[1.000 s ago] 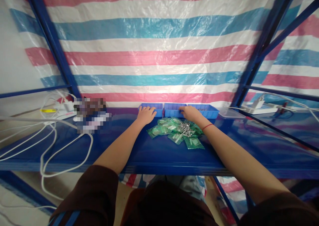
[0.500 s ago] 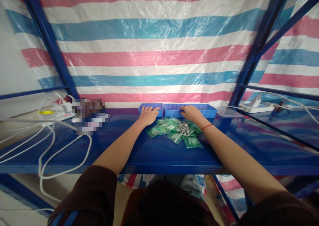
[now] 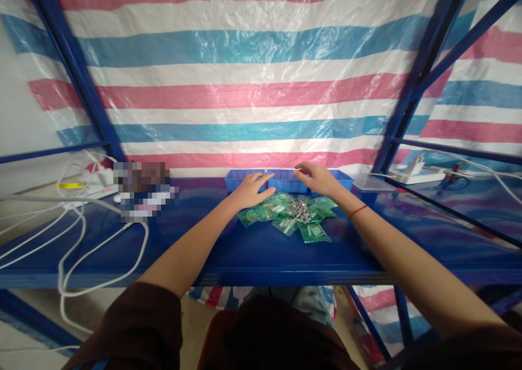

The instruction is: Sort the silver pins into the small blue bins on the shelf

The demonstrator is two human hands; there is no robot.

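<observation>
My left hand (image 3: 255, 189) is in front of the blue plastic bins, over the seam between the left bin (image 3: 235, 180) and the middle bin (image 3: 281, 179). Its fingers are spread, with nothing visible in them. My right hand (image 3: 317, 178) hovers over the right end of the middle bin, fingers apart and holding nothing that I can see. The right bin (image 3: 346, 179) is partly behind it. Just below both hands lies a pile of small green plastic packets (image 3: 316, 232), with loose silvery screws or nails (image 3: 300, 211) heaped on top.
A clear plastic lid (image 3: 373, 183) lies right of the bins. White power strips sit at both sides, the right one (image 3: 422, 175) near a rack post. White cables (image 3: 147, 245) loop over the left table edge. A pixelated item (image 3: 147, 190) stands at left. Striped sheeting (image 3: 253, 92) hangs behind.
My left hand has moved right, from the left bin toward the middle one. My right hand has lifted out of the bin, and its fingers have spread.
</observation>
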